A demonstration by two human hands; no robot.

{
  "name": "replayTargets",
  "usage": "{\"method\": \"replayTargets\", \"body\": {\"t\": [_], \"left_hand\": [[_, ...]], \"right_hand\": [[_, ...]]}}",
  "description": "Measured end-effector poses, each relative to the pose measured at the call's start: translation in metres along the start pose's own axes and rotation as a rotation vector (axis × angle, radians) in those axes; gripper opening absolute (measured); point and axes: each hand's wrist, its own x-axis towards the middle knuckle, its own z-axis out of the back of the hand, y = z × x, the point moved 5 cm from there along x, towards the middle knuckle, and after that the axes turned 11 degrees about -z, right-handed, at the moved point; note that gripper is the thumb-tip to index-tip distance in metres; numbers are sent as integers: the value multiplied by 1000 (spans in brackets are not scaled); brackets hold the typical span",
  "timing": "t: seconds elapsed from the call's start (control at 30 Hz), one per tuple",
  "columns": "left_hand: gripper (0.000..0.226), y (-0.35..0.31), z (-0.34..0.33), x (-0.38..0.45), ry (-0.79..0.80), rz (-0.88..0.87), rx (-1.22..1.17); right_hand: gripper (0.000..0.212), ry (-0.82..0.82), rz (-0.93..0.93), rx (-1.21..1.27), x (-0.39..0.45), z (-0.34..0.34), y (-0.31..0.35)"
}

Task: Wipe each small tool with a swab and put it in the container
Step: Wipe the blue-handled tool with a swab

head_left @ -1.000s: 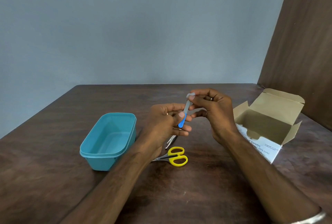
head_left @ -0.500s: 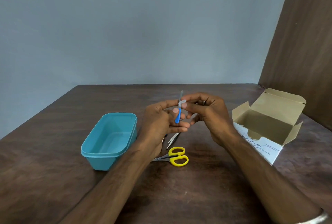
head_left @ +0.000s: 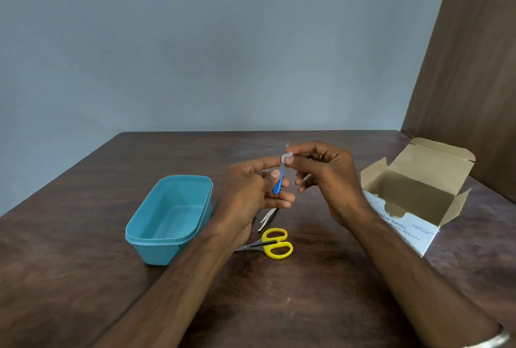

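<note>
Our left hand (head_left: 251, 188) grips the blue-handled tool (head_left: 278, 184); our right hand (head_left: 324, 180) pinches a white swab (head_left: 287, 157) around its blade.

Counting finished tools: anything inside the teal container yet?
The teal container shows only its bare floor and far walls; the strip behind its near wall is hidden.

Box (head_left: 402, 232): "Swabs", "70% (v/v)"

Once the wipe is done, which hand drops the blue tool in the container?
Left. The left hand already grips the blue-handled tool and the teal container lies on its side; the right hand pinches the swab.
</note>
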Motion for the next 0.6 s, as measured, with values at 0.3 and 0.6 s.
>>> {"method": "replayTargets", "body": {"t": [0.3, 0.6], "left_hand": [[23, -1, -1, -1, 5, -7, 4], [26, 2, -2, 1, 16, -12, 31]], "right_hand": [[11, 16, -15, 0, 1, 0, 0], [14, 3, -20, 9, 1, 2, 1]]}}
